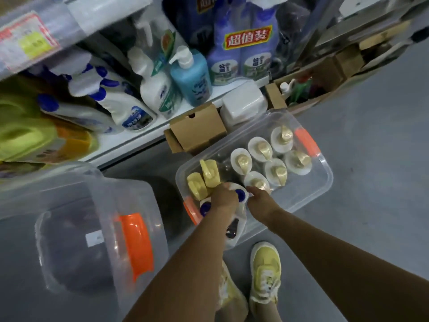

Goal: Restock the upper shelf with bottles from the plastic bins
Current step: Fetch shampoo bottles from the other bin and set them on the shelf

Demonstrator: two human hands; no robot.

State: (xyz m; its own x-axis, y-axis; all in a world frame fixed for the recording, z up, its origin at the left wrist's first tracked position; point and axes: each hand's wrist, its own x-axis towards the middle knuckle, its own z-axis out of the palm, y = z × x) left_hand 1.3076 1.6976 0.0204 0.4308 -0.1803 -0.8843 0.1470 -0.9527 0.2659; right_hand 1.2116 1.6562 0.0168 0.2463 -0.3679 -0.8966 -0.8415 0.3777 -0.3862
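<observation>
A clear plastic bin [322, 182] with orange latches sits on the grey floor, holding upright bottles: six white ones with gold pump tops [275, 170] toward the far end, two yellow ones [204, 180] at the near left corner, and white spray bottles with blue caps [240, 196] at the near edge. A second clear bin [97, 238] stands to the left, tilted.

Grey floor [371, 182] carries two clear plastic bins [322, 182] [97, 228], cardboard box [197, 129], white container [243, 105]. Low white shelf [130, 138] holds spray bottles [125, 105], pump bottles [192, 80].
</observation>
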